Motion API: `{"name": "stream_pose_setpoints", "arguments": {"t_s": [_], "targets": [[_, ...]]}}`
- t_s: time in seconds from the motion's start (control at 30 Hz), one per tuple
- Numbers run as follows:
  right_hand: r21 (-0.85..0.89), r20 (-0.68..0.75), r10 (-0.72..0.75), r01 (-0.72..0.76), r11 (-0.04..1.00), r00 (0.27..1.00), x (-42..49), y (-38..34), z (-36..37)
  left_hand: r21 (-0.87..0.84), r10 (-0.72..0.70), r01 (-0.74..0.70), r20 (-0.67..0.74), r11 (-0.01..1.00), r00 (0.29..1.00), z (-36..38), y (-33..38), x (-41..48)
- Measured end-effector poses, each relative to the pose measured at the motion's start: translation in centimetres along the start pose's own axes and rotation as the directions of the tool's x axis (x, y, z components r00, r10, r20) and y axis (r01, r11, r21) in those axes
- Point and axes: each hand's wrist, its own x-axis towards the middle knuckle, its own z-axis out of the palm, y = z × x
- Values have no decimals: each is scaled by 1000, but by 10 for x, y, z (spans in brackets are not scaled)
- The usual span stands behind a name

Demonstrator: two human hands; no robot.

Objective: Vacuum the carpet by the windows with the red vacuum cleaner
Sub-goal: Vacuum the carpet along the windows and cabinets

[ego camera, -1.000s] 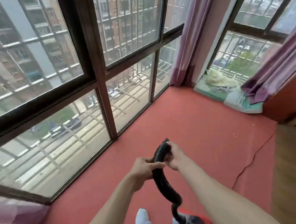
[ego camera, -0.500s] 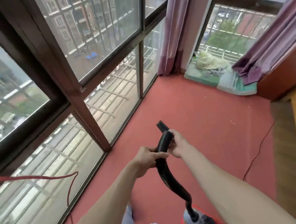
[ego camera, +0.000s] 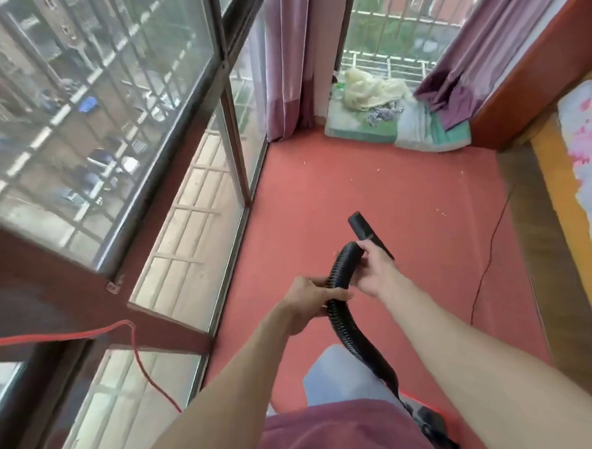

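Hose [ego camera: 341, 283] gripped over red carpet [ego camera: 406, 191].
It is clasped by the left hand [ego camera: 312, 299] and, just ahead, by the right hand [ego camera: 376, 271] at the nozzle [ego camera: 367, 229]; the red vacuum cleaner [ego camera: 432, 421] is seen under the right forearm.

A red carpet [ego camera: 406, 191] covers the floor, and a green mat [ego camera: 358, 131] lies at its far end. On the mat rest a pale crumpled cloth [ego camera: 373, 89] and folded fabrics. Small pale specks [ego camera: 375, 169] are scattered over the carpet just in front of the mat. Nearer than the mat and to its right, a strip of wooden floor [ego camera: 542, 245] borders the carpet, and a thin dark cord [ego camera: 488, 259] lies along that edge. The red vacuum cleaner [ego camera: 428, 420] stands on the carpet, well apart from the mat. Just left of the mat, a purple curtain [ego camera: 287, 87] reaches down to the carpet.
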Motion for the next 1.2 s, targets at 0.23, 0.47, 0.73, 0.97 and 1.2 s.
{"name": "stream_pose_setpoints", "arguments": {"t_s": [0.23, 0.47, 0.73, 0.97, 1.2], "targets": [[-38, -48, 27, -29, 999, 999, 77, -72, 27, 46, -59, 59, 4, 997, 998, -12, 65, 95], [-123, -69, 53, -62, 990, 996, 142, -179, 67, 86, -70, 71, -14, 994, 997, 6, 155, 190], [-312, -84, 84, -106, 944, 993, 219, -243, 123, -44, -122, 119, -51, 992, 991, -7, 207, 271], [-421, -200, 58, -139, 896, 978, 302, -260, 194, -228, -220, 217, 10, 949, 975, -64, 237, 350], [-516, -334, 55, -231, 825, 941, 421, -269, 235, -417, -345, 324, 26, 849, 938, -105, 245, 458]]}}
